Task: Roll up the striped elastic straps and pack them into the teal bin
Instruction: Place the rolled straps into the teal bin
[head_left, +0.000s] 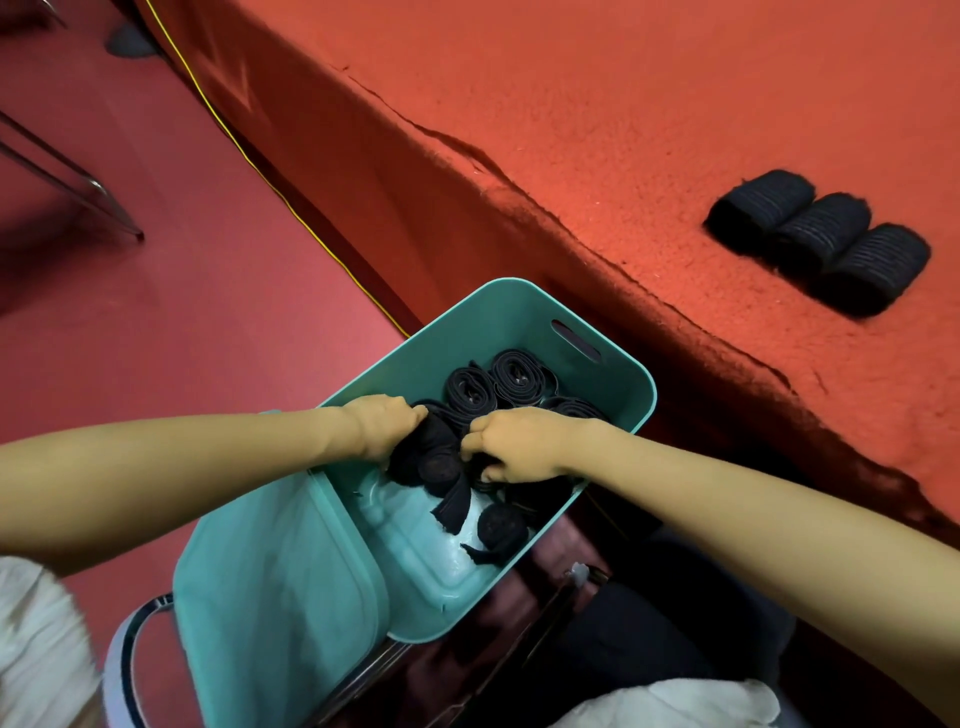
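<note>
The teal bin (519, 322) holds several rolled straps (519, 374); the left hand (384, 426) and the right hand (519, 444) each grasp one roll inside it.

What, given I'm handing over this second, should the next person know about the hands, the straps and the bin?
Left hand grips a dark roll inside the teal bin. Right hand grips a neighbouring strap beside it.
Done: several packed rolls sit in the bin, a few with loose tails.
Left: three finished rolls lie side by side on the red table and have not yet been moved into the bin. The loose tails probably need tucking.
</note>
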